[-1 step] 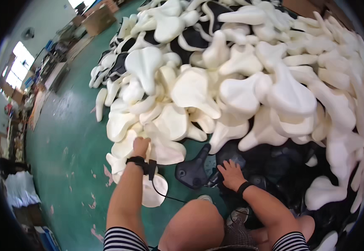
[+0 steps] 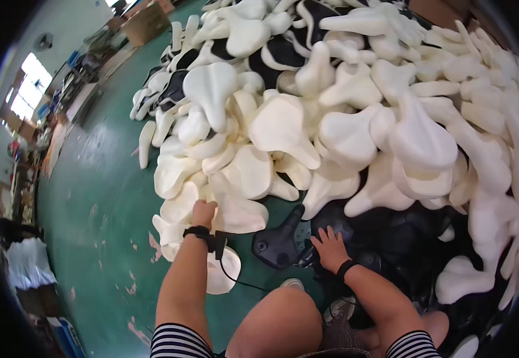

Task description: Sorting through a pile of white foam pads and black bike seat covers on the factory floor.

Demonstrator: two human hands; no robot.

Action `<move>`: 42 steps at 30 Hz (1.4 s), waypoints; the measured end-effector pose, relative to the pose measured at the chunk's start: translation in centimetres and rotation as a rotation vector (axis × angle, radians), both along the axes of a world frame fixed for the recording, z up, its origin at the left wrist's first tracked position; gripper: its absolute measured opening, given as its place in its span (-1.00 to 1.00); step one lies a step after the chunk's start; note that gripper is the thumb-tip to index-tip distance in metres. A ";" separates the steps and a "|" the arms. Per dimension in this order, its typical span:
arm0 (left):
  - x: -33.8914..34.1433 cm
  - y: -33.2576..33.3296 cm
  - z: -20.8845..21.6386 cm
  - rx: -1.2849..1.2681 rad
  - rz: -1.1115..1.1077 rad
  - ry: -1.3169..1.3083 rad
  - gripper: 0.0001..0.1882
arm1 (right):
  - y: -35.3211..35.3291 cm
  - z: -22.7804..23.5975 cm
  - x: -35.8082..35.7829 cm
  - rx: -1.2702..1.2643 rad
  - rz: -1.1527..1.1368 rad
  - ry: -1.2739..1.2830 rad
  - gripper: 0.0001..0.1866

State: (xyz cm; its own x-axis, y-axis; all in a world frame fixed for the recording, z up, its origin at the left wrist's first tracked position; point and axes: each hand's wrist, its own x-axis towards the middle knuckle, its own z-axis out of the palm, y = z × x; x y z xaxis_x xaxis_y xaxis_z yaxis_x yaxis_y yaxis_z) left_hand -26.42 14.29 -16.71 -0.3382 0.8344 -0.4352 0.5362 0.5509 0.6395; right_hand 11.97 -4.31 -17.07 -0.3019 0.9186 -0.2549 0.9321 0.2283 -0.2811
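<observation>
My left hand (image 2: 204,213) is closed at the near-left edge of a cream foam bicycle saddle pad (image 2: 239,210); its fingertips are partly hidden. A rounded cream foam piece (image 2: 224,274) lies on the floor below my left wrist. My right hand (image 2: 332,249) rests with fingers spread on dark saddle pieces, holding nothing. Between my hands, nearest the right one, lies a black saddle-shaped piece (image 2: 278,241) with its narrow nose pointing away. The black heap (image 2: 391,235) beside my right hand is too dark to make out piece by piece.
A large pile of cream saddle pads (image 2: 280,125) spreads ahead and to the right, with black pieces (image 2: 280,55) mixed in. A thin cable (image 2: 244,281) runs from my left wrist strap (image 2: 203,232). Green floor (image 2: 104,221) lies at left; a cardboard box (image 2: 145,24) stands far off.
The whole view has shifted slightly, so the pile sits a little farther right. My left hand has come slightly nearer to me; my right hand stays on the dark pieces.
</observation>
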 end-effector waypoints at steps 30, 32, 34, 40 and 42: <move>3.3 -11.8 11.9 0.214 -0.090 -0.928 -0.65 | 6.7 18.8 0.5 0.560 -0.549 0.832 -0.68; 6.9 -11.9 12.2 0.229 0.000 -1.038 -0.69 | 7.5 20.9 -1.5 0.515 -0.487 0.920 -0.69; 9.5 -11.7 12.5 0.266 0.001 -1.136 -0.68 | 7.6 21.3 -3.7 0.401 -0.430 0.899 -0.71; 12.4 -10.3 12.3 0.247 0.024 -1.317 -0.67 | 9.0 17.4 -4.2 0.525 -0.228 0.777 -0.81; 12.5 -10.6 12.9 0.229 0.022 -1.308 -0.67 | 9.4 16.6 -4.3 0.491 -0.244 0.801 -0.82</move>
